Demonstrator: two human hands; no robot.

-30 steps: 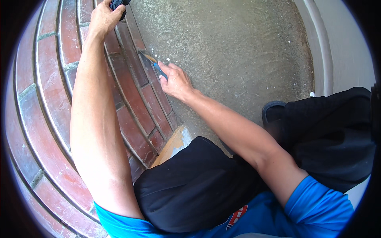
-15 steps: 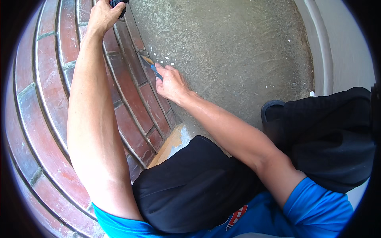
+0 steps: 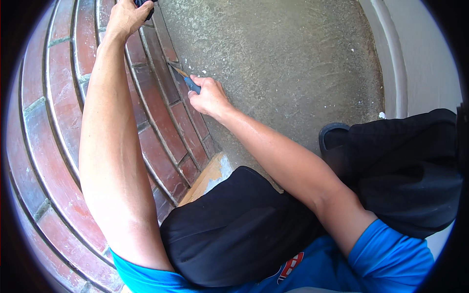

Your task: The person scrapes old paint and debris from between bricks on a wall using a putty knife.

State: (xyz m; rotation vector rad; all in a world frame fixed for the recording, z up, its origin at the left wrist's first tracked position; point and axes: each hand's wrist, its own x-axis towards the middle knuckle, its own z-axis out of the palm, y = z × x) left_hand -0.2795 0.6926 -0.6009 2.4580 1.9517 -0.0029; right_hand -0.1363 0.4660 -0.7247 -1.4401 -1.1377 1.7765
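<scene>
At the top edge, my left hand [image 3: 126,18] is closed around a dark, crumpled-looking object [image 3: 151,10], partly cut off by the frame, so its kind is unclear. That hand is close to the brick wall [image 3: 156,141]. My right hand [image 3: 209,96] grips a small blue-handled tool [image 3: 192,85] with a narrow, tan-looking end. Its tip points up and left to the lowest bricks, where wall meets floor; whether it touches them I cannot tell.
Rough grey concrete floor [image 3: 283,63] with small white flakes spreads right of the wall. A pale curved ledge [image 3: 393,58] bounds it on the right. Near my black-trousered knee [image 3: 239,219] lies a wooden piece with peeling white paint [image 3: 207,178]. My dark shoe [image 3: 334,136] is at right.
My right hand and the blue-handled tool have shifted slightly up and left along the wall's foot. The left hand has barely moved and keeps its hold.
</scene>
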